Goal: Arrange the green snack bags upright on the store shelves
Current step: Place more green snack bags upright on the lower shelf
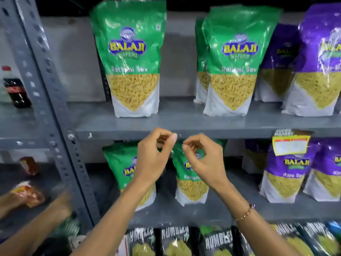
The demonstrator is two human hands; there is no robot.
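Two green snack bags stand upright on the upper shelf [184, 124], one on the left [131, 58] and one on the right [232, 60] with another green bag behind it. On the middle shelf [239, 211], two more green bags stand upright: a left one [120, 163] and a middle one [191, 183]. My left hand [155, 157] hovers between them with curled fingers and thumb on fingertips, nothing seen inside. My right hand [204, 161] is curled in front of the middle bag's top; whether it pinches the bag is unclear.
Purple snack bags [321, 58] fill the right of both shelves. Black snack bags [177, 241] line the bottom row. A grey slotted upright [48, 100] divides off the left bay, where another person's arm [36, 224] reaches in near an orange packet [29, 193] and a dark bottle [16, 93].
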